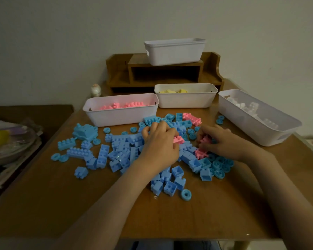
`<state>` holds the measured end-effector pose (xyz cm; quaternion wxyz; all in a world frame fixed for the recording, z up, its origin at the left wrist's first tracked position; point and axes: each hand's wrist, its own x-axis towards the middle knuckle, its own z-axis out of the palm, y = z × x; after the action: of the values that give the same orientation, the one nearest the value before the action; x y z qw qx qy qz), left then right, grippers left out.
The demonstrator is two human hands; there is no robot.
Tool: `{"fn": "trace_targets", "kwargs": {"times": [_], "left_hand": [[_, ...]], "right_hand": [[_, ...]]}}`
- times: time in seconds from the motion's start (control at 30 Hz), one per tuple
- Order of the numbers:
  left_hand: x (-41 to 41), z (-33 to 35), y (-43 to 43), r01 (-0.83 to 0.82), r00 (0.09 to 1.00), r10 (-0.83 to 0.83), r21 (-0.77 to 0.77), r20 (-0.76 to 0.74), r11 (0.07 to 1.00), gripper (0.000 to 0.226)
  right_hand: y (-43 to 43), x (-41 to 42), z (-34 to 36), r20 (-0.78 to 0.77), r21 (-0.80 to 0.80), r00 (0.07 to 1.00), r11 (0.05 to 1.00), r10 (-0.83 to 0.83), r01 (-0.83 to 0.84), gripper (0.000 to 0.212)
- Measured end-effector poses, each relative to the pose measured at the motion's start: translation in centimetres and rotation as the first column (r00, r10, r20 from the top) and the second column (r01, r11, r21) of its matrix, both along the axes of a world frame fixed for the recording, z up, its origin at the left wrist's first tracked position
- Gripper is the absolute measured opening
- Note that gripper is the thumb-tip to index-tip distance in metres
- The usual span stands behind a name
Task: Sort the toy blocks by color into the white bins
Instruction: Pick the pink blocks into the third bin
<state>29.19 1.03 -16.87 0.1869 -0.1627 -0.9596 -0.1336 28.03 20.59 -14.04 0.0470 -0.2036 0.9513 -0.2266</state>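
Note:
A heap of blue blocks (pixel 119 154) and blue wheels covers the middle of the wooden table (pixel 61 195). My left hand (pixel 159 143) lies curled over the heap and holds a pink block (pixel 178 140) at its fingertips. My right hand (pixel 222 141) grips another pink block (pixel 205 139), with a pink piece (pixel 201 153) just below it. One more pink piece (pixel 192 118) lies at the far side of the heap. Three white bins stand behind: one with pink blocks (pixel 121 116), one with yellow blocks (pixel 186 101), one with white blocks (pixel 257 123).
A fourth white bin (pixel 175 55) sits on a wooden desk shelf (pixel 163 74) at the back. A small egg-shaped figure (pixel 95 90) stands left of the shelf. A side table at the left holds a plate and papers (pixel 9 147).

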Motion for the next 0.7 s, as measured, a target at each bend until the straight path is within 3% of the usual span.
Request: {"fn": "trace_targets", "kwargs": {"times": [0.17, 0.37, 0.53, 0.6, 0.7], "left_hand": [[0.0, 0.4, 0.1, -0.001, 1.0, -0.001, 0.144, 0.012, 0.99, 0.022], [0.3, 0.7, 0.7, 0.022, 0.996, -0.047, 0.296, 0.076, 0.955, 0.048], [0.4, 0.9, 0.6, 0.053, 0.994, -0.088, 0.391, 0.071, 0.919, 0.049], [0.3, 1.1, 0.6, 0.043, 0.994, -0.082, 0.455, 0.066, 0.889, 0.04], [0.2, 1.3, 0.6, 0.022, 0.998, -0.054, 0.54, 0.044, 0.841, 0.021]], "right_hand": [[-0.3, -0.2, -0.5, -0.062, 0.079, 0.997, 0.995, -0.055, 0.06, 0.011], [-0.4, -0.3, -0.8, -0.114, 0.066, 0.992, 0.996, -0.056, 0.064, 0.017], [-0.2, -0.4, -0.8, -0.07, 0.085, 0.997, 0.996, -0.026, 0.032, 0.015], [-0.5, -0.3, -0.8, -0.093, -0.007, 0.995, 0.999, -0.035, 0.035, 0.018], [-1.1, 0.4, -0.2, -0.117, -0.287, 0.99, 0.957, -0.075, 0.039, 0.024]]}}
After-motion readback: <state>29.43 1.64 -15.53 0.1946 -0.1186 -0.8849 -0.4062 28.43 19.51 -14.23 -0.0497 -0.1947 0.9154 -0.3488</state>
